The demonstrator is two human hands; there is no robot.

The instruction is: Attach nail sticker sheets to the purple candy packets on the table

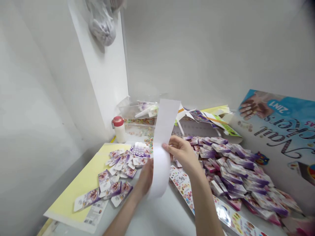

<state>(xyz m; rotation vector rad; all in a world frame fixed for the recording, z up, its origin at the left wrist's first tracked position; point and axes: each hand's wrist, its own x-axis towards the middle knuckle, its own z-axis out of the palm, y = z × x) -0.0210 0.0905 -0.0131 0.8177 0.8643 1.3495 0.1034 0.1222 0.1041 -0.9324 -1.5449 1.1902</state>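
A long, plain white paper strip (161, 157) stands upright in front of me, its lower end curling toward me. My right hand (180, 150) is closed on the strip's right edge, thumb on the near face and fingers behind. At the left edge is my left hand (147, 175), its fingers hidden behind the paper, so its grip does not show. Left of it, small purple-and-white printed cartons (113, 190), several looking flat, lie loosely on a yellow sheet (71, 196). A long strip printed with small colourful nail designs (183, 186) lies under my right forearm.
Filled purple-and-white boxes (236, 173) are heaped at right, before a large "Nail Stickers" display board (283, 131). A red-lidded white bottle (119, 129) stands back left. Clear plastic bags (141, 109) and cut printed card (216, 121) lie along the wall. A plastic bag (102, 28) hangs above.
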